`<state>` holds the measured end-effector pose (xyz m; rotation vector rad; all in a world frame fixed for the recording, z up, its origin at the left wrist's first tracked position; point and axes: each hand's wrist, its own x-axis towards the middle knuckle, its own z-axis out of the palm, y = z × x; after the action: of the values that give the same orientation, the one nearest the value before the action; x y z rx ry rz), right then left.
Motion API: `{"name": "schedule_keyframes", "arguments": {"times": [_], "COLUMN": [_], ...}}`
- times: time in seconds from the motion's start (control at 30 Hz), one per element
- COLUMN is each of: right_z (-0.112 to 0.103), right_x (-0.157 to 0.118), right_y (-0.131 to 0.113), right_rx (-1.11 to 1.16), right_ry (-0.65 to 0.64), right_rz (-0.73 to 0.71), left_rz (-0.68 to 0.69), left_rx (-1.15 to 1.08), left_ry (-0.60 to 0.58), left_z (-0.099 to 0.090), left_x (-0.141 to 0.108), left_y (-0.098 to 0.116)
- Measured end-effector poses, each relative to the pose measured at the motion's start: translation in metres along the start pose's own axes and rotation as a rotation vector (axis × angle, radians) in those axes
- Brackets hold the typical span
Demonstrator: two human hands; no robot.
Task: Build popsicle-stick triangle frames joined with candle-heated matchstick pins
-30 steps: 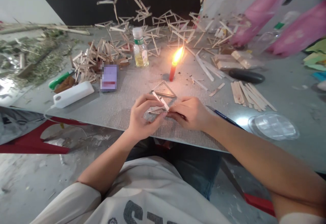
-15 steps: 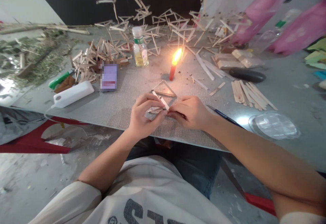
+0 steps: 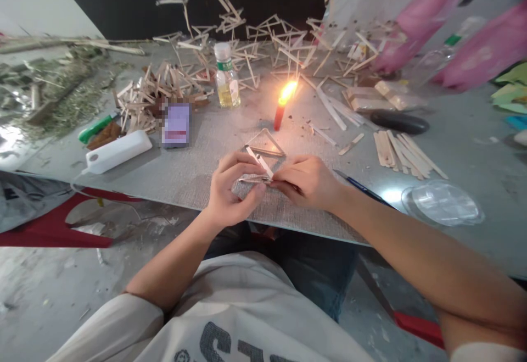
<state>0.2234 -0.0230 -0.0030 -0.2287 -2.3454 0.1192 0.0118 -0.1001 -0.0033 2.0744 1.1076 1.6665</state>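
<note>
My left hand (image 3: 233, 189) has its fingers around the left side of a small frame of thin wooden sticks (image 3: 264, 166), low over the table's front edge. The frame's right end is pinched in my right hand (image 3: 307, 181). Just behind the hands, a triangle of sticks (image 3: 269, 152) lies on the table. A lit red candle (image 3: 279, 116) stands upright beyond it, its flame leaning right.
Behind are a bottle of yellow liquid (image 3: 227, 84) and many joined stick shapes (image 3: 284, 38). Left lie a purple box (image 3: 176, 124) and a white case (image 3: 119, 152). Flat sticks (image 3: 405, 153), a pen (image 3: 362, 186) and a clear lid (image 3: 447, 202) are right.
My left thumb has moved slightly down and left, away from the fingertips of my right hand. The candle flame leans a little more to the right.
</note>
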Motion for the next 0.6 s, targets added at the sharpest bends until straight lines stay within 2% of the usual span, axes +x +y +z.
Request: {"name": "schedule_keyframes", "arguments": {"times": [0.1,0.27,0.4,0.6], "right_z": [0.0006,-0.0006,-0.0002,0.0007], "right_x": [0.0,0.0016,0.0018,0.0006], "right_y": [0.0001,-0.0005,-0.0004,0.0007], "right_rx": [-0.004,-0.009,-0.008,-0.004], "right_ry": [0.026,-0.024,0.009,0.023], "right_rz": [-0.004,0.01,-0.006,0.002], "left_rz": [-0.004,-0.012,0.008,0.054], "left_rx": [0.03,0.153,0.063,-0.038], "left_ry": [0.027,0.049,0.081,0.227], "left_z": [-0.0018,0.0013,0.0001,-0.0025], "left_x": [-0.0007,0.0014,-0.0009,-0.0058], "left_y": [0.0005,-0.0006,-0.0023,-0.0061]}}
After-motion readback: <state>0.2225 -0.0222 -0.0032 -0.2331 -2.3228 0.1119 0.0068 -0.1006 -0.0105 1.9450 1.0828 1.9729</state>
